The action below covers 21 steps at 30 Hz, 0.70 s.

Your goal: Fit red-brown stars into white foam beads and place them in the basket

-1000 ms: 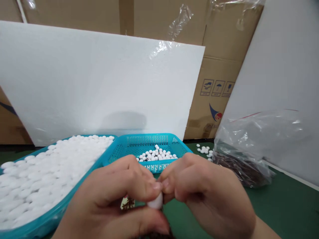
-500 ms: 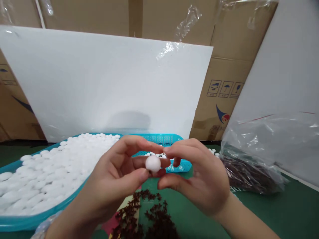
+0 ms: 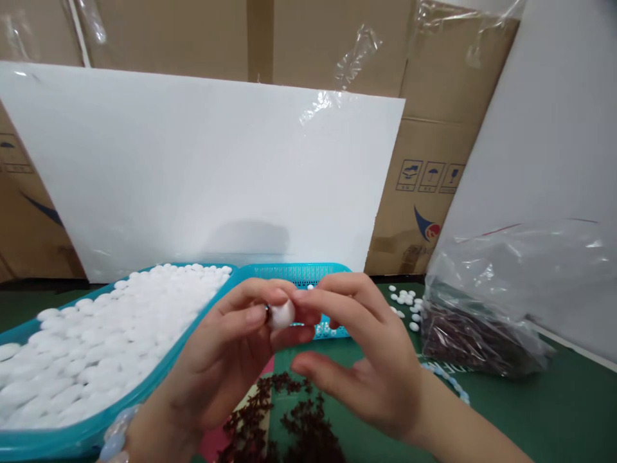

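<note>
My left hand & right hand both pinched one white bead (over the little brown star caps).

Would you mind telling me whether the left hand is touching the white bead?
Touching. In the head view, the left hand pinches the white bead between thumb and fingertips, with no gap visible.

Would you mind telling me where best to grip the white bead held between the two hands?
Grip the white bead across its rounded sides, coming from the right with thumb and forefinger. It is small, smooth and round, and the left hand already covers its left side, where a dark piece sits. The right hand is nearest.
</note>
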{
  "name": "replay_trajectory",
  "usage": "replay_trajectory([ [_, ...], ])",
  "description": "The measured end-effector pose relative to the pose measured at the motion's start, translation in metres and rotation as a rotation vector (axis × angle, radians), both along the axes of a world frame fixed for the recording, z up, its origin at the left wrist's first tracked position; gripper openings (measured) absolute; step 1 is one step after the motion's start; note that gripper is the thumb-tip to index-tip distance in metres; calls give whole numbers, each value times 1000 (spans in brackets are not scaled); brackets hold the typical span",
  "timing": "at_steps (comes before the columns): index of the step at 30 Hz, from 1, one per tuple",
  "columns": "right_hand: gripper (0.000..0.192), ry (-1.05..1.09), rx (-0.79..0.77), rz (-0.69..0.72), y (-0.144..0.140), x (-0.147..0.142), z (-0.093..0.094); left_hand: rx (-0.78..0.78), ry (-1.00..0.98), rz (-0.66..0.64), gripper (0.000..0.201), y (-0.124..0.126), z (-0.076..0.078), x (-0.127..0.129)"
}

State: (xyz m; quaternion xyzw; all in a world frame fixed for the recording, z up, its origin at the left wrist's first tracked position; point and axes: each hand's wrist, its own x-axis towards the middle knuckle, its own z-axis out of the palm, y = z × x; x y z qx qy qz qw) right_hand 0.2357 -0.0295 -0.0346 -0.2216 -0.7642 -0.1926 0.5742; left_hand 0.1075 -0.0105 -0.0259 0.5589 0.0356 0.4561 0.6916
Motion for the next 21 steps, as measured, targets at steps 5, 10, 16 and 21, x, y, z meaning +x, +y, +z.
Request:
replay_trajectory([
  [5, 20, 2, -39, 34, -2, 1, 1, 54, 22, 80, 3, 1, -2, -1],
  [10, 19, 6, -11, 26, -2, 3, 2, 58, 25, 37, 2, 2, -3, -3],
  [16, 13, 11, 7, 10, 1, 3, 0, 61, -2, 39, 3, 5, -9, 0],
  [21, 14, 20, 43, 21, -2, 3, 4, 157, 47, 94, 9, 6, -10, -1],
])
